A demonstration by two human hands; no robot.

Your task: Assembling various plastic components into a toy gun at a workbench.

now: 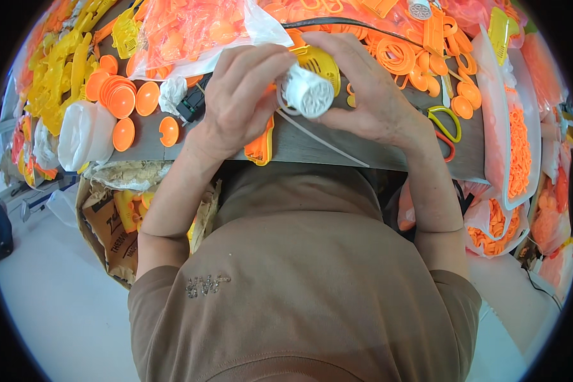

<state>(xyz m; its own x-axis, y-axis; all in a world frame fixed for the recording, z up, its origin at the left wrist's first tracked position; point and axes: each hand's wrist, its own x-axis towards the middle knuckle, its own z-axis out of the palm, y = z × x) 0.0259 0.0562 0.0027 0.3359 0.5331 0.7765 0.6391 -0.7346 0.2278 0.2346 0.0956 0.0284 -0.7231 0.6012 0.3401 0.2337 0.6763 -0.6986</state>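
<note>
A small white ribbed plastic cylinder is sitting against a yellow slotted plastic disc, both being held up over the grey worktop. The left hand is curling its fingers closed around the cylinder's left side, while the right hand is gripping the disc from behind. A stack of orange plastic caps is lying well to the left; orange plastic rings are lying just to the right.

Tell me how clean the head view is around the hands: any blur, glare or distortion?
Head view: left hand, right hand and the white round part between them look sharp, evenly lit, without strong glare; fisheye bends the grey table edge; corners are black.
</note>
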